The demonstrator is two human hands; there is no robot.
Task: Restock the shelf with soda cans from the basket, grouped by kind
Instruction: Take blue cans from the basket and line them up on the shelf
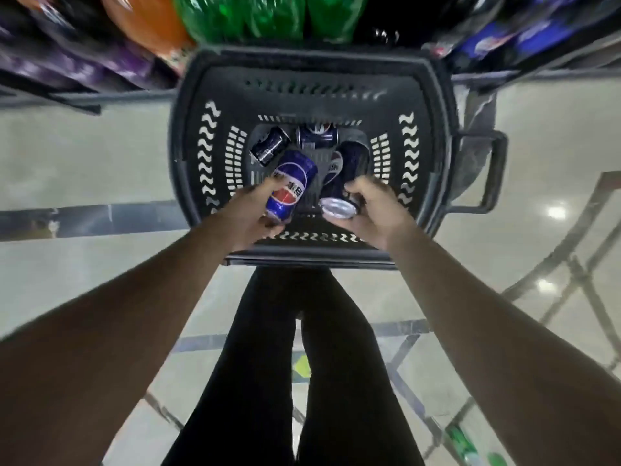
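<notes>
A black plastic basket [208,95] stands on the floor below me, against the shelf. My left hand [248,213] grips a blue soda can [291,186] over the basket's near side. My right hand [373,210] grips a second dark blue can [347,176], its silver end [337,207] turned toward me. Two more dark blue cans [270,145] [317,136] lie on the basket floor at the far side.
The shelf edge [84,99] runs along the top, holding purple, orange [144,21] and green bottles [268,15] and blue packs [524,35] at right. The basket's handle [494,169] hangs out to the right. My black-trousered legs [295,364] stand on pale tiles.
</notes>
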